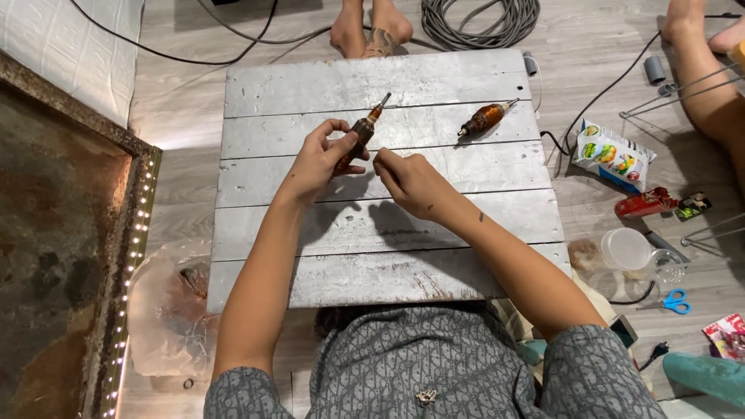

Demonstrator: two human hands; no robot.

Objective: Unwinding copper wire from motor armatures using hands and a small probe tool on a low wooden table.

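The left hand [318,159] held a small brown motor armature with a pointed shaft [361,132] just above the middle of the grey plank table [372,256], its grip pinching the body between thumb and curled fingers. The right hand [411,182] sat just beside it with the fingers drawn together near the armature's lower end; whether they touched it could not be told. A second brown armature [486,118] lay on the table, well apart to the right, near a grey cable coil [481,19] on the floor.

Bright, sharp, soft shadows below hands
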